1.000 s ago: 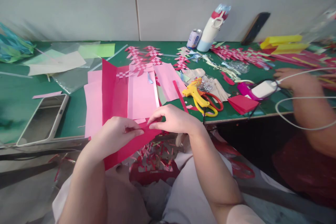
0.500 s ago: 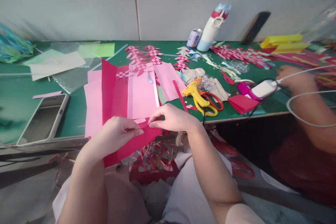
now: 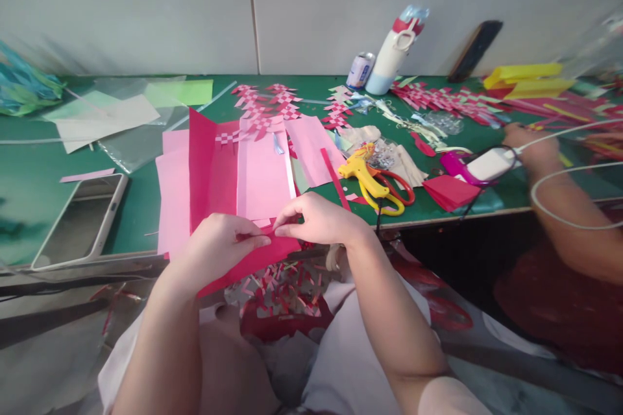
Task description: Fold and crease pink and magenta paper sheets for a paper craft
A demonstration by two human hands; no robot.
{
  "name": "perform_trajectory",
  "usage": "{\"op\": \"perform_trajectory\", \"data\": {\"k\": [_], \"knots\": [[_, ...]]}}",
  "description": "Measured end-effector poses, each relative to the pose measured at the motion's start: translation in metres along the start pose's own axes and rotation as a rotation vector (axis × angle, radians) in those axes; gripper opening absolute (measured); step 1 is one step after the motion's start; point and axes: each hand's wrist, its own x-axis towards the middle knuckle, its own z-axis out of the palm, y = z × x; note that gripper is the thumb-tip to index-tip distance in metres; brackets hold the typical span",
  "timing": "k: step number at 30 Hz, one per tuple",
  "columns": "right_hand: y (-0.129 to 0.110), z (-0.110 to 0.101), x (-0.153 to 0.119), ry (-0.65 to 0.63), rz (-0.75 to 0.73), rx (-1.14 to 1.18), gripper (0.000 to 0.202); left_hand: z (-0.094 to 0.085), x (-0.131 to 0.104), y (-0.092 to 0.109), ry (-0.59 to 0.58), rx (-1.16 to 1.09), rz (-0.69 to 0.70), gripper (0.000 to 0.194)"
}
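A sheet of red paper (image 3: 243, 266) hangs partly over the table's front edge. My left hand (image 3: 219, 246) pinches its upper edge between thumb and fingers. Close beside it, my right hand (image 3: 311, 217) pinches the same edge, with a small gap between the two hands' fingertips. Behind them stands a folded red sheet (image 3: 202, 168), next to a pink sheet (image 3: 265, 175) with a white strip along its side. More pink paper (image 3: 172, 194) lies at the left. Woven pink and red strips (image 3: 253, 110) rest at the back of the sheets.
Yellow-handled scissors (image 3: 365, 178), a red strip (image 3: 335, 178) and red squares (image 3: 450, 192) lie to the right. A phone (image 3: 80, 220) is at the left edge. A bottle (image 3: 389, 55) and can (image 3: 360, 71) stand at the back. Another person's hand (image 3: 533, 146) is at far right.
My left hand has moved slightly right and up, closer to my right hand, and the red paper's lower part has lifted a little. The other person's hand has shifted left.
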Motion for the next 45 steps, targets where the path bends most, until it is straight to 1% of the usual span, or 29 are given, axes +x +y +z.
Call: {"op": "perform_trajectory", "data": {"k": [9,17,25,35,45], "knots": [[-0.0046,-0.0010,-0.0026,0.026,-0.004,0.001,0.017,-0.0005,0.0002,-0.0003,-0.005,-0.010,0.053,0.036],[-0.0037,-0.0001,-0.0009,0.038,-0.022,0.011,0.016,0.0030,0.0031,0.0003,0.005,0.027,-0.001,0.032],[-0.0038,-0.0081,-0.0066,0.118,0.033,0.020,0.015,-0.0007,0.0003,-0.0005,0.006,-0.013,-0.026,0.032],[-0.0003,-0.0058,-0.0040,0.136,0.024,0.066,0.016,0.0017,0.0016,0.0034,0.012,-0.047,0.011,0.035],[0.0025,-0.0007,0.0018,0.147,0.001,0.090,0.013,0.0071,0.0065,0.0018,0.026,-0.125,-0.058,0.030]]}}
